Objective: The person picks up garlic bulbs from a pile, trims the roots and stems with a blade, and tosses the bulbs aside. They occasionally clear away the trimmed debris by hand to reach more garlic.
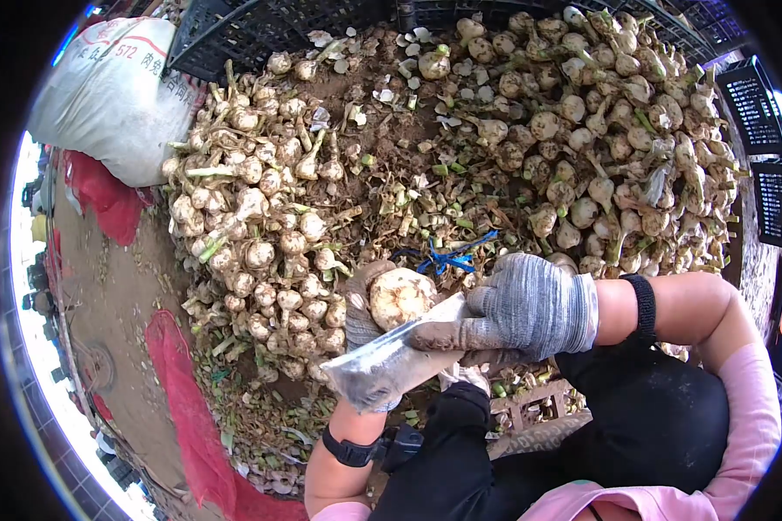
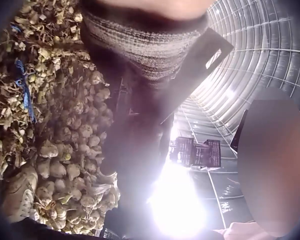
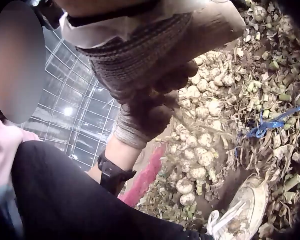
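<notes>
In the head view my left hand [image 1: 361, 304], in a grey knit glove, grips a large dirt-specked garlic bulb [image 1: 403, 298] with its cut root face up. My gloved right hand [image 1: 530, 308] holds a cleaver [image 1: 387, 365] by the handle, the thumb laid along it. The wide, smeared blade slants across in front of the bulb, its upper edge close to it, and covers part of the left hand. In the left wrist view the blade [image 2: 197, 70] shows dark with a slot near its corner. Glare and shadow blur the left hand there. The right wrist view shows the right glove [image 3: 135, 60] above the left.
Piles of garlic with stems lie left [image 1: 252, 208] and right [image 1: 599, 130]. Between them are trimmings and a blue strap [image 1: 456, 253]. Black crates [image 1: 278, 35] stand behind, a white sack [image 1: 113, 95] at back left, and red netting [image 1: 187, 408] on the left floor.
</notes>
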Available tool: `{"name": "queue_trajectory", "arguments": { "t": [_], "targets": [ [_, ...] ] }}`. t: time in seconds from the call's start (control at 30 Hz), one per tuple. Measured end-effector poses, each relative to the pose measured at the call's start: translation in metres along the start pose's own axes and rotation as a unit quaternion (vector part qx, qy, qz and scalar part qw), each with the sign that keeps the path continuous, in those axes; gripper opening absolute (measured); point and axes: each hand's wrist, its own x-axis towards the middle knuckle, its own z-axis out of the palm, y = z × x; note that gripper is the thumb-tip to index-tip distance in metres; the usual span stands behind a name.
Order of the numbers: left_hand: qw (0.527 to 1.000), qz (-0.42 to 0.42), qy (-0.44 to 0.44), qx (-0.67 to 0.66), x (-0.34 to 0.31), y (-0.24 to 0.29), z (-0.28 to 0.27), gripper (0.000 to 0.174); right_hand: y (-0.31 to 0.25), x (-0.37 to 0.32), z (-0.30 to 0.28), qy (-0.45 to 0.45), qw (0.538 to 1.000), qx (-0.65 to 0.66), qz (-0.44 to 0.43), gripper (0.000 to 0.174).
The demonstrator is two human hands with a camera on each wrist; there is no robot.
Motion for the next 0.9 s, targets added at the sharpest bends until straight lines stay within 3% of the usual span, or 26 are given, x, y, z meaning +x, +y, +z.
{"name": "queue_trajectory", "arguments": {
  "t": [0.07,0.13,0.2,0.23,0.3,0.37,0.4,0.43,0.47,0.53,0.57,0.67,0.7,0.73,0.77,0.8,0.83,0.87,0.9],
  "targets": [
    [0.997,0.034,0.019,0.065,-0.004,-0.001,0.001,0.085,0.010,-0.006,0.006,-0.032,0.999,-0.026,0.000,0.053],
    [0.990,0.075,0.067,0.103,-0.006,-0.002,0.001,0.076,0.038,-0.025,0.022,0.083,0.966,0.169,0.178,0.054],
    [0.993,0.105,0.032,0.039,-0.007,0.004,-0.003,0.077,0.080,-0.061,0.022,0.088,0.950,0.012,0.299,0.053],
    [0.992,0.120,0.027,0.029,-0.006,0.003,-0.006,0.080,0.082,-0.060,0.019,0.087,0.952,0.011,0.292,0.053],
    [0.982,0.168,-0.012,0.086,0.002,-0.005,-0.013,0.065,0.069,-0.069,0.018,0.112,0.931,0.184,0.296,0.051],
    [0.973,0.200,-0.061,0.093,0.007,-0.016,-0.020,0.050,0.059,-0.063,0.009,0.070,0.930,0.252,0.258,0.054],
    [0.979,0.166,-0.115,0.009,0.004,-0.021,-0.022,0.039,0.052,-0.061,0.004,0.029,0.923,0.293,0.249,0.055],
    [0.982,0.118,-0.143,-0.035,0.004,-0.016,-0.023,0.030,0.042,-0.056,-0.001,0.001,0.883,0.388,0.264,0.058],
    [0.982,0.117,-0.145,-0.035,0.002,-0.012,-0.024,0.030,0.036,-0.049,-0.007,0.001,0.889,0.400,0.222,0.058],
    [0.933,0.192,-0.168,0.255,0.000,-0.005,-0.023,0.028,0.026,-0.035,-0.011,-0.022,0.873,0.453,0.179,0.058],
    [0.888,0.355,-0.113,0.268,0.010,0.001,-0.014,0.037,0.019,-0.026,-0.015,-0.028,0.872,0.460,0.167,0.057],
    [0.877,0.355,-0.134,0.295,0.007,0.023,-0.012,0.034,0.024,-0.028,-0.007,-0.034,0.857,0.490,0.158,0.053],
    [0.881,0.365,-0.089,0.288,-0.001,0.023,-0.019,0.030,0.034,-0.036,-0.006,-0.108,0.833,0.448,0.307,0.053],
    [0.878,0.367,-0.087,0.294,0.002,0.017,-0.024,0.030,0.052,-0.051,0.001,-0.177,0.829,0.362,0.388,0.054],
    [0.953,0.248,-0.016,0.173,0.008,0.002,-0.030,0.026,0.065,-0.073,0.014,-0.203,0.836,0.297,0.415,0.055],
    [0.990,0.119,0.063,0.043,0.013,-0.016,-0.034,0.023,0.058,-0.087,0.016,-0.123,0.835,0.338,0.417,0.054],
    [0.986,-0.028,0.134,-0.092,0.008,-0.029,-0.038,0.020,0.056,-0.086,0.018,-0.114,0.789,0.387,0.464,0.054],
    [0.938,-0.174,0.202,-0.220,-0.003,-0.035,-0.044,0.017,0.048,-0.084,0.024,-0.106,0.734,0.436,0.510,0.054],
    [0.970,-0.079,0.150,-0.173,0.006,-0.027,-0.033,0.019,0.039,-0.076,0.026,-0.101,0.705,0.498,0.495,0.056]
  ]
}}
